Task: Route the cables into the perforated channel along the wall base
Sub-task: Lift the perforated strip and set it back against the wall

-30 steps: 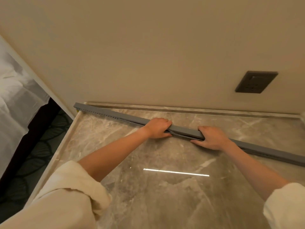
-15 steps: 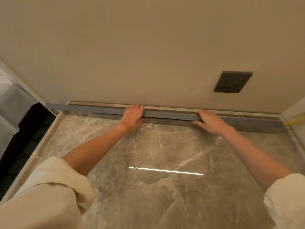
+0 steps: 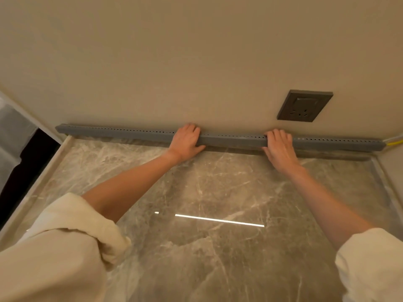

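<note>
Grey perforated channel (image 3: 130, 134) sits at the wall (image 3: 174, 62) base, running nearly the full width of the marble floor (image 3: 218, 192), perforation row facing up. Left hand (image 3: 185, 141) is draped over the channel left of centre, fingers curled over the top toward the wall, thumb along the front face; grip is closed loosely round the channel, more a press than a clamp. Right hand (image 3: 279, 147) does the same further right, fingers over the top edge, palm on the front face. Yellow cable (image 3: 394, 142) exits the right end of the channel, with a paler cable just above it; both run off frame, so the cables look already inside, though I can't see into the channel. Step in hand reads as seating the channel flush to the wall. To do it well: press down and back evenly with both hands, then walk the hands outward toward each end so the middle doesn't bow. Left end overhangs past the floor edge, so check alignment there. Keep the cables at the right end from getting pinched under the end lip. Wall socket (image 3: 304, 106) sits above and well clear of the channel, no interference.
</note>
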Motion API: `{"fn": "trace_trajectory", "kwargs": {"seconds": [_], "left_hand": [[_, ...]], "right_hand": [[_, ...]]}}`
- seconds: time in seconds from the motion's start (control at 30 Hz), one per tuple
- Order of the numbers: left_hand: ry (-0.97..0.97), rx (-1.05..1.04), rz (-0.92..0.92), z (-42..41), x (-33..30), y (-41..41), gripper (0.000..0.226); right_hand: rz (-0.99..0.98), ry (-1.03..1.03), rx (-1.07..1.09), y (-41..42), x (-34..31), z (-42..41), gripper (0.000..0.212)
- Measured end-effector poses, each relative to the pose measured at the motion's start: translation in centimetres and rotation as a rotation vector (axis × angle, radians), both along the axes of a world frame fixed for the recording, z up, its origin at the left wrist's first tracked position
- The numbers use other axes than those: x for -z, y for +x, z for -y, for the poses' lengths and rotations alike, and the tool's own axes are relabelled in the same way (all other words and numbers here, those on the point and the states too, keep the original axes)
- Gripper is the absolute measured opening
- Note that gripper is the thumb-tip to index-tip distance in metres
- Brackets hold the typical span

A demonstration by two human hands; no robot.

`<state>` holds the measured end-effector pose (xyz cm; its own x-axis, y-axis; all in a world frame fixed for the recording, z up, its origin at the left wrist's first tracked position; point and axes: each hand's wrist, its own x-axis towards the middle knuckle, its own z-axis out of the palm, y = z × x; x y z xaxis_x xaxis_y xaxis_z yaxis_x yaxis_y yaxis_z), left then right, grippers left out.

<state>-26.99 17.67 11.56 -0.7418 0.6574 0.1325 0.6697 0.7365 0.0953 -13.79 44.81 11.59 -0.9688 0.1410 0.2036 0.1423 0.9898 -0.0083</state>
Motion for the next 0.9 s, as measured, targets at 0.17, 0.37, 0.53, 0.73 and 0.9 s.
{"fn": "trace_trajectory", "kwargs": {"seconds": [0.17,0.37,0.53,0.73,0.9], "left_hand": [[-0.004,0.237,0.076,-5.3,-0.3,2.2,0.041],[0.000,0.159,0.052,-8.2,0.2,4.1,0.026],[0.021,0.012,0.041,-9.0,0.8,5.3,0.023],[0.002,-0.037,0.041,-9.1,1.5,6.3,0.029],[0.014,-0.020,0.024,-8.4,1.9,6.5,0.040]], "right_hand": [[0.016,-0.036,-0.016,0.9,0.9,0.0,0.041],[-0.208,-0.227,0.098,3.1,0.4,-2.3,0.042],[-0.605,-0.464,0.796,6.8,0.3,-7.4,0.024],[-0.541,-0.945,1.169,8.9,0.1,-13.8,0.064],[-0.514,-1.082,1.083,10.2,1.3,-17.9,0.055]]}}
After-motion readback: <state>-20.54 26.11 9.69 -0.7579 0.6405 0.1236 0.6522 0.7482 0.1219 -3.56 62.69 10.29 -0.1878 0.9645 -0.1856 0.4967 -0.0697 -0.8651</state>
